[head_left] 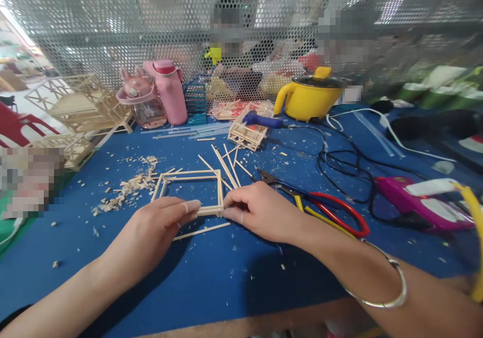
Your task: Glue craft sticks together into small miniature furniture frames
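The square stick frame [190,192] lies flat on the blue tabletop [226,277], wood chips [124,189] to its left; the left hand [158,227] presses fingers together on its near edge; the right hand [260,212] pinches its near-right corner; red-handled pliers [320,204] lie just beyond.

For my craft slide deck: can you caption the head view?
Both hands, left hand and right hand, press a square stick frame on a blue table, red-handled cutters alongside.

My left hand [158,227] and right hand [260,209] pinched the near edge of a square stick frame [190,192]; red-handled cutters [320,207] lay beside my right.
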The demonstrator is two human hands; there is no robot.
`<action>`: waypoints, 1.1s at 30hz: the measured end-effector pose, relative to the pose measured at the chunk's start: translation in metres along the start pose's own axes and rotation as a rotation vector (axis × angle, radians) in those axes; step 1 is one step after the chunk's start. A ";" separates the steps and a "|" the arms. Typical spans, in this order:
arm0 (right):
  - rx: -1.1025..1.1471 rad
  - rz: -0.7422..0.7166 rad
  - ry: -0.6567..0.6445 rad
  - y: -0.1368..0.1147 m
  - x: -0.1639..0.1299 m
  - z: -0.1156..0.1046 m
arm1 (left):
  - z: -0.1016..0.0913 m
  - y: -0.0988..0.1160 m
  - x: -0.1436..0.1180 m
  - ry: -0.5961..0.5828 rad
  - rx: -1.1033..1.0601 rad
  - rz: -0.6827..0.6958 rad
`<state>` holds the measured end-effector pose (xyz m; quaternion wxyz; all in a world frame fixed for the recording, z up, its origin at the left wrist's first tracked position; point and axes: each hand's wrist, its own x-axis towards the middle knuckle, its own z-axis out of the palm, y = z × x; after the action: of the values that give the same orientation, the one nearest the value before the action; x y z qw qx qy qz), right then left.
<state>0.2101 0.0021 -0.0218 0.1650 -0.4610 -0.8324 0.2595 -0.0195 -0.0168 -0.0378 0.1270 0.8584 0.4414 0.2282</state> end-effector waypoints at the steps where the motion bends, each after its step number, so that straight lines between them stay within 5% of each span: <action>1: 0.008 -0.002 -0.003 0.000 0.000 0.001 | -0.001 0.000 0.000 -0.009 -0.013 0.006; 10: 0.019 0.006 0.067 -0.002 -0.003 -0.003 | -0.002 0.003 0.001 0.019 -0.001 0.066; 16: 0.059 -0.130 0.088 -0.005 -0.002 0.002 | -0.006 0.004 -0.001 0.030 -0.015 0.042; 22: 0.151 0.025 0.123 -0.008 0.002 0.010 | -0.031 -0.008 -0.026 0.423 -0.186 -0.516; 25: 0.214 0.096 0.109 -0.010 0.004 0.010 | -0.028 -0.012 -0.037 0.313 -0.465 -0.698; 28: 0.257 0.135 0.094 -0.011 0.005 0.009 | -0.018 -0.006 -0.043 0.171 -0.636 -0.735; 33: 0.293 0.174 0.056 -0.009 0.006 0.007 | -0.006 0.008 -0.047 0.263 -0.570 -0.761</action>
<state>0.1976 0.0015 -0.0220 0.2305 -0.5095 -0.7376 0.3785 -0.0409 -0.0598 -0.0429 0.3745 0.5311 0.6561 0.3837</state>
